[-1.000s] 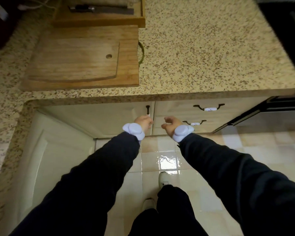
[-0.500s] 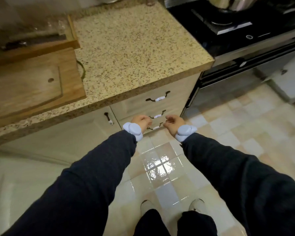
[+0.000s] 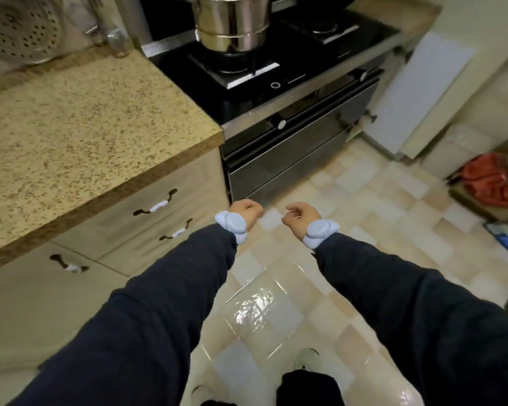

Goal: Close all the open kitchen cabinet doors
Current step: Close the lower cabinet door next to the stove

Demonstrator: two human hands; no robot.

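Note:
An open cream cabinet door (image 3: 423, 92) swings out to the right of the black oven (image 3: 291, 153), at the far right. Under the speckled counter (image 3: 85, 121), a cream cabinet door (image 3: 41, 303) with a dark handle (image 3: 68, 265) sits flush, and two drawers (image 3: 165, 218) beside it are shut. My left hand (image 3: 247, 210) and my right hand (image 3: 301, 215) hang in front of me over the floor tiles, fingers curled, holding nothing. Both are well short of the open door.
A steel pot (image 3: 232, 22) stands on the black hob (image 3: 264, 68). A metal colander (image 3: 18, 27) rests at the back left. A red bag (image 3: 493, 183) and boxes lie on the floor at the right. Glossy floor tiles (image 3: 335, 273) stretch ahead.
My view has swung right, from the cutting boards and left cabinets to the oven and the open door beyond it. Both hands have come away from the cabinet handle and now hang free.

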